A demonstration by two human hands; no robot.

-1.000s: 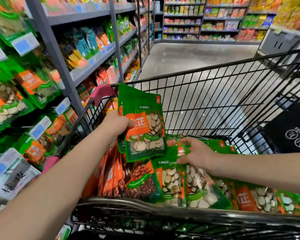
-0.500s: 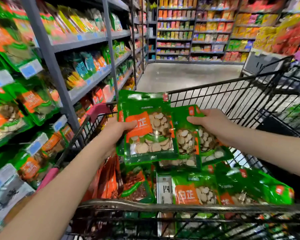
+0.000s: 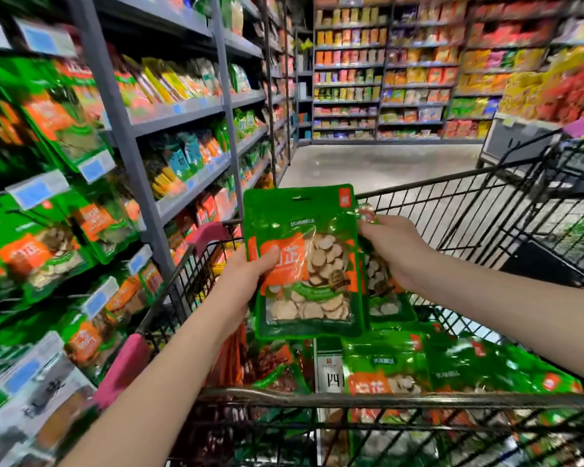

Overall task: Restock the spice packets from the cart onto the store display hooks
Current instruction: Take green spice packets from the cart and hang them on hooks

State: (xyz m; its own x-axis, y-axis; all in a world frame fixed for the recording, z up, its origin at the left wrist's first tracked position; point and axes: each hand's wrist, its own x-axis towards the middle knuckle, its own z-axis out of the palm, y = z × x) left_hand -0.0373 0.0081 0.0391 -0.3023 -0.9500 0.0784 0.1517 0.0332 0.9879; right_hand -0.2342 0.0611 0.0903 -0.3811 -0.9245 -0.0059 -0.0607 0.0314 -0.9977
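A glossy grey floor (image 3: 378,165) is flanked by grey shelving (image 3: 186,111) — stocked racks (image 3: 385,82) are ranged beyond.

A single wide-angle camera, worn on the head, looks forward and down over the cart (image 3: 385,397). It sits close: the cart's near rim crosses the bottom of the view. Display shelving (image 3: 182,109) runs left of the cart, and the aisle floor (image 3: 385,163) lies beyond it.

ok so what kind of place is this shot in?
A supermarket aisle, most likely: grey shelving with blue price tags and hanging packets on the left, a black wire shopping cart loaded with green spice packets, and more stocked shelves along the far wall.
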